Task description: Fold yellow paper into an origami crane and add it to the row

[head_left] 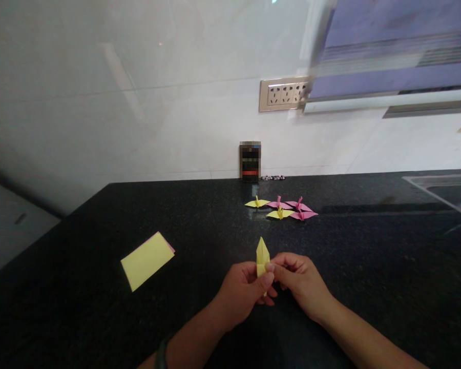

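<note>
A small folded yellow paper piece (262, 254) stands upright with its pointed tip up, pinched between both of my hands above the black countertop (369, 266). My left hand (243, 293) grips its lower part with thumb and fingers closed. My right hand (300, 283) pinches it from the right side, fingers curled. The lower end of the paper is hidden by my fingers.
Several finished paper cranes, yellow (257, 203) and pink (298, 206), lie in a cluster farther back. A stack of yellow paper sheets (146, 260) with a pink one beneath lies at the left. A small dark box (250, 161) stands against the white wall, under a socket panel (283, 94).
</note>
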Demonstrator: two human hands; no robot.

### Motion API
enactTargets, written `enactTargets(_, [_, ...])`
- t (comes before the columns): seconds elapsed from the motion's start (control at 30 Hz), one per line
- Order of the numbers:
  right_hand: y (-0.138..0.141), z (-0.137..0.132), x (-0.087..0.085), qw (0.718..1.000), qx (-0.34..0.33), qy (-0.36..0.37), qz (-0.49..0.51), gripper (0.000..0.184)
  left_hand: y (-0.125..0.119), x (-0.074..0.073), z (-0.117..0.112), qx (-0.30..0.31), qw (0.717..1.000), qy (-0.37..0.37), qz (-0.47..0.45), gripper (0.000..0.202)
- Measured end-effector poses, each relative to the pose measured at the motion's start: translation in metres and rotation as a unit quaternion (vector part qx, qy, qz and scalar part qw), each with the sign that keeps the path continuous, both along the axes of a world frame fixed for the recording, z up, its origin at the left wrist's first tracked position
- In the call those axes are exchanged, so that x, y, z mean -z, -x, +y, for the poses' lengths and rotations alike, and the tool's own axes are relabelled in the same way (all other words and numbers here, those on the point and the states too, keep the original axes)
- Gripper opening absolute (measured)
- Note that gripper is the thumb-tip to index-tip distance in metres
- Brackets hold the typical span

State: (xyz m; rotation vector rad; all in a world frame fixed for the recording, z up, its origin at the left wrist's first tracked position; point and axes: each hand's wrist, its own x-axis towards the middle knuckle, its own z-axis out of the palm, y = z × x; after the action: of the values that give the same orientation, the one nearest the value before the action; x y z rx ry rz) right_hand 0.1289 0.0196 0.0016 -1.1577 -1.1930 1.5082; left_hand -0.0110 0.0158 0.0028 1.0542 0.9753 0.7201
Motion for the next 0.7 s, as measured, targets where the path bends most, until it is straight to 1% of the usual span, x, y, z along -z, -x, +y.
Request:
enactTargets(0.17, [0.0001, -0.0008, 0.0036, 0.999, -0.006, 0.021, 0.036, 0.02, -0.0004, -0.001, 0.0, -0.009, 1.0, 0.006, -0.011, 0.028])
enactTargets(0.33, [-0.0024, -0.001, 0.0062, 0.998, -0.012, 0.007, 0.054, 0.02, 0.0003, 0.0001, 0.0011, -0.015, 1.0, -0.007, -0.02, 0.034])
enactTargets(0.47, [-0.0039, -0.0007, 0.0062, 0.998, -0.029, -0.021, 0.057, 0.017, 0.0004, -0.0001, -0.0009, -0.027, 0.996, 0.016, -0.086, 0.037])
enactTargets(0.53, [-0.0041, -0.0004, 0.0056, 0.995, -0.055, -0.022, 0.085, 0.014, 0.001, -0.0008, -0.0023, 0.0, 0.991, 0.036, -0.126, 0.038])
enactTargets(0.63, [-0.0043, -0.0005, 0.0044, 0.989, -0.103, -0.015, 0.109, 0.026, 0.0025, -0.0006, -0.0042, 0.078, 0.981, 0.069, -0.161, 0.039])
enactTargets(0.7, [-0.0046, -0.0008, 0.0033, 0.987, -0.116, -0.03, 0.107, 0.021, 0.0032, 0.0004, -0.0051, 0.114, 0.975, 0.083, -0.169, 0.039])
